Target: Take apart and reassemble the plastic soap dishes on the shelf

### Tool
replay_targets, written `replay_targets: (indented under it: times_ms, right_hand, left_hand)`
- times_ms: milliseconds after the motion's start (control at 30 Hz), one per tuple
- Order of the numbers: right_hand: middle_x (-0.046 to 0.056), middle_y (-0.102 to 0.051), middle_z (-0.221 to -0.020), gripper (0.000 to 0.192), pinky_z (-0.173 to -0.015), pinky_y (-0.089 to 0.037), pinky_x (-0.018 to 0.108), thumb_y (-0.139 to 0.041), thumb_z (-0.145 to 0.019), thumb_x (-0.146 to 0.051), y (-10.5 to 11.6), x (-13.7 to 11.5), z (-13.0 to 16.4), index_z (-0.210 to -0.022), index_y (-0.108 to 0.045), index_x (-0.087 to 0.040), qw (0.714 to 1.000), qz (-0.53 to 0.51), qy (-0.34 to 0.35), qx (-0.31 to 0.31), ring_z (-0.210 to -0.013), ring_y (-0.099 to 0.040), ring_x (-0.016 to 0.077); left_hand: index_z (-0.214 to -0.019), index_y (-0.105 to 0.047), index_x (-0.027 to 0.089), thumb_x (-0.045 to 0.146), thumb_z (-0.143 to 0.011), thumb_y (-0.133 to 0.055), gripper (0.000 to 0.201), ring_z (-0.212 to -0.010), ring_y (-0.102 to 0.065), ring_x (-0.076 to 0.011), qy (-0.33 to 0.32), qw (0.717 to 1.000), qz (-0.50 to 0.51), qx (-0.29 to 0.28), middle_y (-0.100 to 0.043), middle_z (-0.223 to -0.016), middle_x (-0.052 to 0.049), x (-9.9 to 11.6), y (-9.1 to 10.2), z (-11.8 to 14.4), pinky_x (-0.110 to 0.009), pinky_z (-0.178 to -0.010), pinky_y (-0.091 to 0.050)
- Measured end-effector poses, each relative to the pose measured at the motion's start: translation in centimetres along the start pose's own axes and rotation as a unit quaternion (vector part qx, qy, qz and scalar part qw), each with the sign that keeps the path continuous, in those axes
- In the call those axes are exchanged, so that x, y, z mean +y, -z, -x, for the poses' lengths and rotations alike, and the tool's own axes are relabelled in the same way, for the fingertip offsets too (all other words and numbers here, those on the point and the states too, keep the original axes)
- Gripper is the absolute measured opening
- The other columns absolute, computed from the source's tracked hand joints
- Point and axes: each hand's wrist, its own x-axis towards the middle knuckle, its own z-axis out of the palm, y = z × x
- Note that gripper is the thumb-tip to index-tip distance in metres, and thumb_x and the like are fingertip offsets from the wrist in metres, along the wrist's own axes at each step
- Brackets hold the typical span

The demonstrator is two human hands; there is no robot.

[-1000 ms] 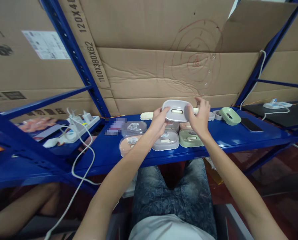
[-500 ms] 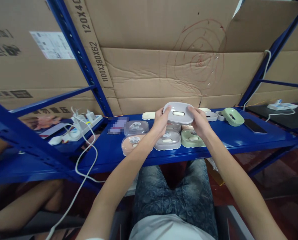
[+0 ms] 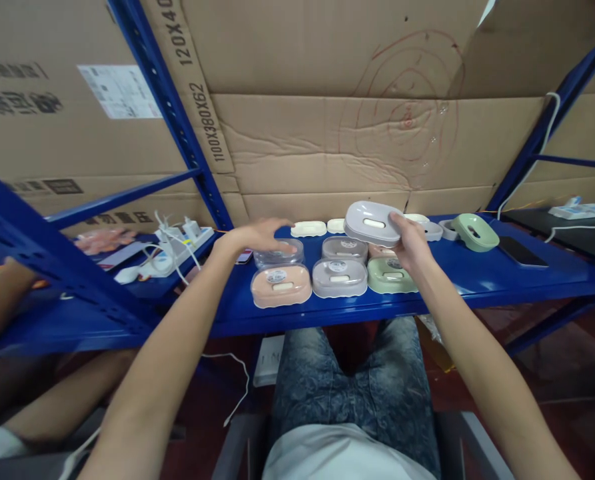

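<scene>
My right hand (image 3: pixel 411 239) grips the right end of a grey oval soap box (image 3: pixel 364 230), lifted and tilted above the shelf, with a pale insert in its middle slot. My left hand (image 3: pixel 263 233) is stretched out over the clear lids (image 3: pixel 278 255) at the left; whether the fingers touch them I cannot tell. In the front row sit a peach soap box (image 3: pixel 281 288), a second grey one (image 3: pixel 340 280) and a green one (image 3: pixel 390 279), each under a clear cover. Behind them is another clear-covered box (image 3: pixel 344 248).
Cream pieces (image 3: pixel 308 229) lie along the cardboard at the back. A green holder (image 3: pixel 476 232) and a black phone (image 3: pixel 522 252) are at the right. Left of the blue upright are a power strip (image 3: pixel 177 250) with white cables and another person's arm (image 3: pixel 2 300).
My left hand has let go of the grey soap box and moved left over the clear lids. My right hand alone keeps the box, which is now tilted.
</scene>
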Motion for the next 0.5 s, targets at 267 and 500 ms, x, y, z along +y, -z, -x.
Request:
replay_targets:
  times_ms: [267, 500]
  right_hand:
    - [0.003, -0.076, -0.08, 0.022, -0.058, -0.065, 0.032, -0.086, -0.084, -0.038, -0.4, 0.4, 0.5, -0.094, -0.074, -0.022, 1.0, 0.016, -0.023, -0.014, -0.074, -0.073, 0.0207]
    - [0.003, -0.075, -0.08, 0.026, -0.056, -0.064, 0.03, -0.088, -0.082, -0.039, 0.2, 0.3, 0.2, -0.093, -0.073, -0.021, 1.0, 0.004, -0.014, -0.02, -0.07, -0.071, 0.0192]
  left_hand:
    - [-0.132, -0.078, 0.027, 0.061, -0.057, -0.093, 0.084, -0.131, -0.07, -0.0377, 0.023, 0.998, 0.022, -0.05, -0.077, -0.144, -0.013, -2.0, -1.5, -0.8, -0.038, -0.108, -0.051]
    - [-0.136, -0.077, 0.029, 0.059, -0.064, -0.096, 0.08, -0.133, -0.069, -0.0377, -0.01, 0.997, 0.063, 0.048, -0.077, -0.143, -0.01, -0.7, -0.5, -0.6, -0.043, -0.118, -0.047]
